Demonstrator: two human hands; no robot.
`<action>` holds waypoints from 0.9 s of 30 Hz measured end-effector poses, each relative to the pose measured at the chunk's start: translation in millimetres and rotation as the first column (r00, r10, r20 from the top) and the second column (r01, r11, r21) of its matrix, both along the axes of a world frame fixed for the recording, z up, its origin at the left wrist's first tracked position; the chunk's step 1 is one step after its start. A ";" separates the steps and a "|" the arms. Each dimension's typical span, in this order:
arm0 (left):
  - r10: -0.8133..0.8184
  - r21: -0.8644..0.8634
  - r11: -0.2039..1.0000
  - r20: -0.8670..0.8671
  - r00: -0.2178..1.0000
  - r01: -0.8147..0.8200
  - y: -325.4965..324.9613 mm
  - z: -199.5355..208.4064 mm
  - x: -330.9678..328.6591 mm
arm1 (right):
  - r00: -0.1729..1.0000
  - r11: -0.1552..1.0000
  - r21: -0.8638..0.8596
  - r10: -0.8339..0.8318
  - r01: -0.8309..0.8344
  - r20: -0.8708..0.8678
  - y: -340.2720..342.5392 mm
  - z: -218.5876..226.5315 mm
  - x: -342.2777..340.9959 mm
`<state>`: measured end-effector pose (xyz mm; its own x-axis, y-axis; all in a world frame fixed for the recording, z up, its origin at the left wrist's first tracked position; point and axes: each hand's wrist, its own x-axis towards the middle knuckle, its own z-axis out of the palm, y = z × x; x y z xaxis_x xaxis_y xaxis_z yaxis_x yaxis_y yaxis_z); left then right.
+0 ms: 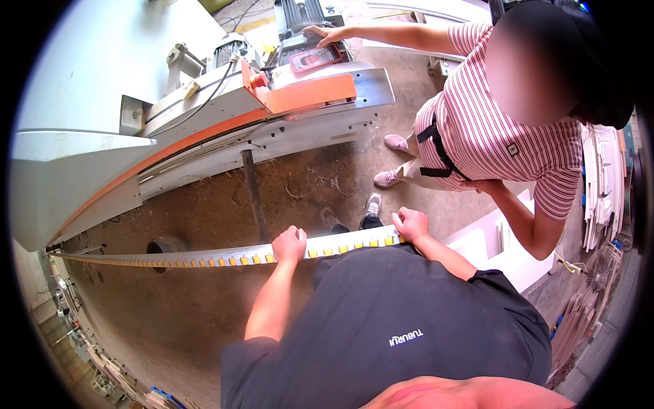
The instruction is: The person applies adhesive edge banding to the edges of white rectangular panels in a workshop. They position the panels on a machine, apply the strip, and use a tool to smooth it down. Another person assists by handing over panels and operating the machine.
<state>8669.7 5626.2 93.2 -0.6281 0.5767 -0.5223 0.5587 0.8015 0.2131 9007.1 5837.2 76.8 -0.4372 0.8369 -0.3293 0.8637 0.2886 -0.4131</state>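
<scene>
A long white rail (225, 255) with a row of yellow blocks along its near edge runs across in front of my body. It stretches far to the left. My left hand (289, 244) is closed over the rail, its fingers curled on the top. Close to the rail's right end, my right hand (411, 223) is closed on it too. The undersides of both grips are hidden. Between my hands, several yellow blocks (343, 248) show beside my dark shirt.
A large white machine (75, 88) with an orange guard (310, 93) stands ahead and left. A co-worker in a striped shirt (470, 116) stands at the right, one hand (325, 35) by the machine's motor. A dark post (254, 191) rises behind the rail. White boards (599, 184) stand far right.
</scene>
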 end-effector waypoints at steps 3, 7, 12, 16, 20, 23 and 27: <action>0.002 0.016 1.000 0.003 1.000 -0.002 0.5 1.0 0.6 | 1.000 1.000 -0.007 -0.009 0.009 0.002 -0.1 0.8 0.4; -0.022 -0.007 1.000 0.000 1.000 0.022 1.0 4.3 0.4 | 1.000 1.000 -0.002 -0.010 0.010 0.003 -0.9 0.0 1.7; -0.028 -0.006 1.000 -0.004 1.000 0.028 -1.4 0.5 1.1 | 1.000 1.000 0.001 -0.015 0.015 -0.009 -0.6 1.3 2.6; -0.036 -0.002 0.999 -0.013 0.999 0.036 -0.5 2.1 1.8 | 1.000 1.000 0.005 -0.019 0.019 -0.020 -1.5 0.4 4.2; -0.038 0.014 0.999 -0.017 0.999 0.038 -1.6 -0.7 2.3 | 1.000 0.999 -0.030 -0.030 0.030 -0.004 0.3 10.2 1.3; -0.007 0.056 0.998 -0.019 1.000 0.008 -1.5 0.3 4.3 | 0.999 0.997 -0.059 -0.047 0.046 -0.015 0.9 11.1 1.9; -0.008 0.057 0.998 -0.011 1.000 0.009 -5.2 -3.7 3.8 | 0.998 0.998 -0.036 -0.048 0.047 -0.036 1.4 5.9 1.6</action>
